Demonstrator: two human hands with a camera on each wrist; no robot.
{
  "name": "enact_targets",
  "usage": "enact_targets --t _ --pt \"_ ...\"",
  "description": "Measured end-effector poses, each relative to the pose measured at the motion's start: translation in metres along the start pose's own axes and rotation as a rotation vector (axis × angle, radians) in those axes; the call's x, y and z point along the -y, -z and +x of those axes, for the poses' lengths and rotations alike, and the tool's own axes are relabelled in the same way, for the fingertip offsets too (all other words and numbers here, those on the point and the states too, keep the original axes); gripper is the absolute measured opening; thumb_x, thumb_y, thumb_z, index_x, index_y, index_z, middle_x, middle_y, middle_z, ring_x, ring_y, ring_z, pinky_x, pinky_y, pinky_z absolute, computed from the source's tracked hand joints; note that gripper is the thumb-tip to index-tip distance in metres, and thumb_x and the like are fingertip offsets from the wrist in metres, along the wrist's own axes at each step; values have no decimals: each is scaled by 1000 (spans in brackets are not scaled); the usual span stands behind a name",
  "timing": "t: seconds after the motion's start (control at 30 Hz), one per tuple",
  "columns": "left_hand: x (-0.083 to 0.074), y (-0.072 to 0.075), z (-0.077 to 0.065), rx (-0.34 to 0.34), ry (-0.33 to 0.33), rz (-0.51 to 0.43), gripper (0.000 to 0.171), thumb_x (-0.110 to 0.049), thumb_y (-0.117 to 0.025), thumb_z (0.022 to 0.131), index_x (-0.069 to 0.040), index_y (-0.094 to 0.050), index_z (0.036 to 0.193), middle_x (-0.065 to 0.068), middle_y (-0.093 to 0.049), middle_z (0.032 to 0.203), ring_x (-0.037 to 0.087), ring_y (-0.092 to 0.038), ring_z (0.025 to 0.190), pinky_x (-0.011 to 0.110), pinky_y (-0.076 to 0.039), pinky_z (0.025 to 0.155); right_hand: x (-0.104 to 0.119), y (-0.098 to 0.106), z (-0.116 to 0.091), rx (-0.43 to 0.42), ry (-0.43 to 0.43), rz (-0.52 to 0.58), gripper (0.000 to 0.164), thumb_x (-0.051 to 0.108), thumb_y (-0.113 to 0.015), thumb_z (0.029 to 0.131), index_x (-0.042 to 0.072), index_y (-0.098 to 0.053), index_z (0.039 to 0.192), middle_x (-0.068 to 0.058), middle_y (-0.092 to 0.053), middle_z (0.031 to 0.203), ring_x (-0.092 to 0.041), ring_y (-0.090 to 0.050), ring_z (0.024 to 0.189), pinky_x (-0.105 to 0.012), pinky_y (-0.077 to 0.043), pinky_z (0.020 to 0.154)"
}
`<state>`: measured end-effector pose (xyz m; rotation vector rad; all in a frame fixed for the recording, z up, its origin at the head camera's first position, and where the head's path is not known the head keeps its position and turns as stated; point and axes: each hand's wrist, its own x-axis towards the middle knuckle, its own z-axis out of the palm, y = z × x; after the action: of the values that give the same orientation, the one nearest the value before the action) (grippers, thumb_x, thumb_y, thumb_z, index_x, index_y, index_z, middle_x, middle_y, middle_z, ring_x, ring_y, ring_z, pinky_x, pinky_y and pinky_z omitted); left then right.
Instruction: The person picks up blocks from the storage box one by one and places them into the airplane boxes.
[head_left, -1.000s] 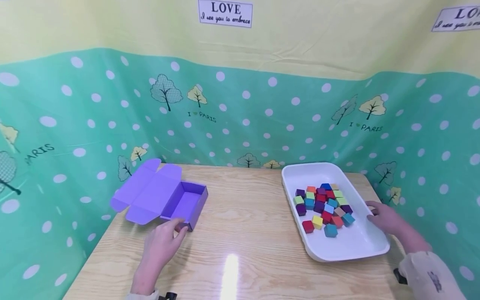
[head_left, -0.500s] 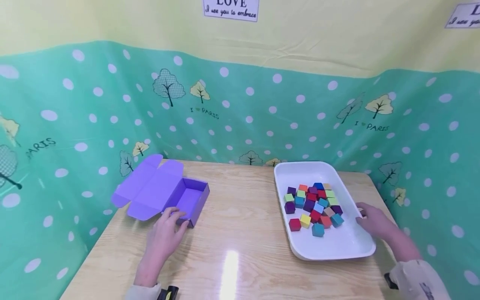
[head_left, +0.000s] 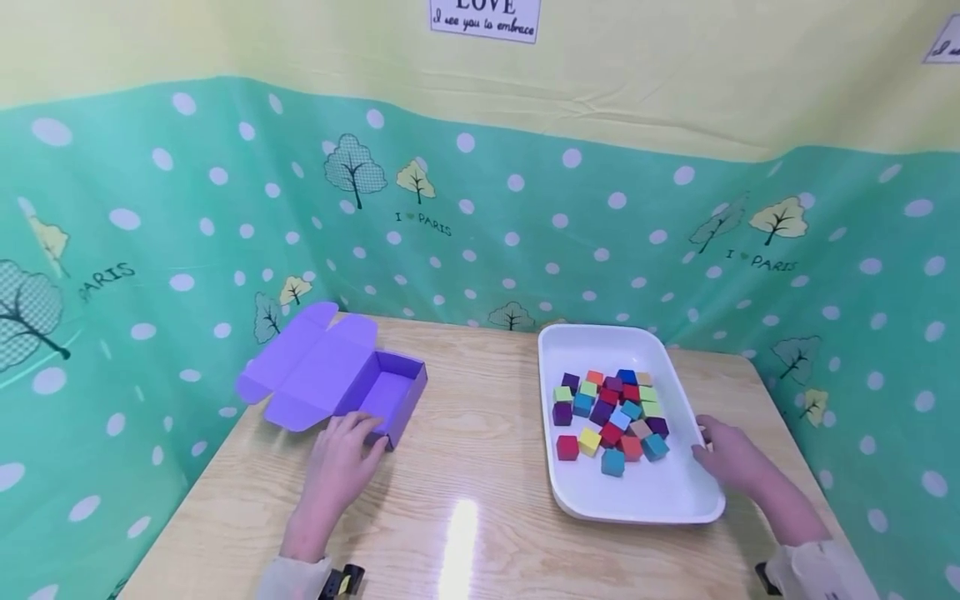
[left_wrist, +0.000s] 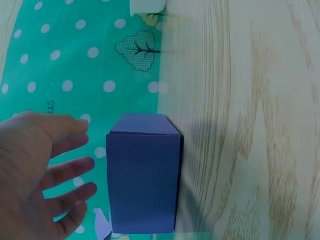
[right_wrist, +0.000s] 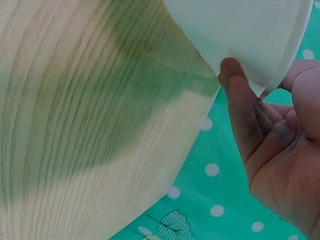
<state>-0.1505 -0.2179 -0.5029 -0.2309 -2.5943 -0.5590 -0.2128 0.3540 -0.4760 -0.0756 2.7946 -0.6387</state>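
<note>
"Where is the white tray point(head_left: 637, 497) sitting?"

"It is sitting on the right side of the desk point(head_left: 480, 400). The right hand point(head_left: 733, 460) is gripping its right rim, with the fingers point(right_wrist: 245, 117) and thumb clamping the wall between them. I'm not managing to tell whether that edge is resting fully on the wood."

"And the left hand point(head_left: 341, 468)?"

"It is hovering beside the near end of the purple box point(head_left: 405, 410), over on the desk's left side. Those fingers are standing apart, bending loosely and holding nothing; the left wrist view is showing a gap."

"How are you expecting the tray to handle?"

"It is looking like stiff, smooth plastic, so I'm guessing fairly light, a bit slippery, hardly fragile. The rim is offering the best hold; both long sides would be steadier."

"The box?"

"I'm judging it thin card: light, easily dented. I'd be pinching a side wall gently near a corner, avoiding the floppy lid."

"What are they containing?"

"Coloured cubes point(head_left: 601, 412) are lying loosely clustered in the tray, probably sliding if it tips. The box is lying open, showing its purple floor."
</note>
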Motion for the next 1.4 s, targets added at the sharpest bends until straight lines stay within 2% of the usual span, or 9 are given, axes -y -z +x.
enact_targets --t 0.23,0.47,0.73,0.97,1.2,1.4 --pt "1 -2 0 37 -4 10 33 -16 -78 80 -4 -71 111 14 -66 109 38 -58 104 53 -46 83 15 -13 0 -9 10 24 59 13 -55 96 -15 -30 140 -34 -55 118 -39 -61 99 -45 -56 73" --pt "-1 -6 4 74 -5 31 38 -21 -76 83 -4 -68 116 14 -65 111 39 -57 105 57 -40 91 34 -27 1 -25 24 109 59 8 -52 94 -15 -26 141 -36 -55 119 -31 -64 93 -38 -57 67" --pt "-1 -15 6 80 2 61 38 -21 -76 82 -5 -68 116 15 -65 111 38 -57 104 56 -41 90 46 -38 2 -40 27 131 60 10 -51 95 -16 -23 141 -38 -50 123 -33 -63 95 -38 -56 69" --pt "2 -20 9 90 4 94 36 -24 -76 83 -4 -69 113 15 -66 110 39 -57 104 56 -41 89 58 -53 -4 -62 38 129 61 9 -49 96 -19 -20 141 -42 -44 129 -47 -57 109 -45 -55 77" --pt "3 -22 13 131 4 130 30 -25 -76 84 -7 -72 107 12 -68 107 36 -60 99 54 -41 87 76 -68 -9 -64 13 207 63 9 -47 97 -16 -16 145 -41 -40 133 -43 -59 107 -38 -57 72" --pt "1 -25 13 164 16 123 26 -25 -73 87 -10 -72 108 11 -68 108 35 -61 99 54 -41 87 83 -75 -14 -77 13 218 63 9 -47 97 -15 -16 145 -40 -39 135 -43 -58 110 -39 -56 74"
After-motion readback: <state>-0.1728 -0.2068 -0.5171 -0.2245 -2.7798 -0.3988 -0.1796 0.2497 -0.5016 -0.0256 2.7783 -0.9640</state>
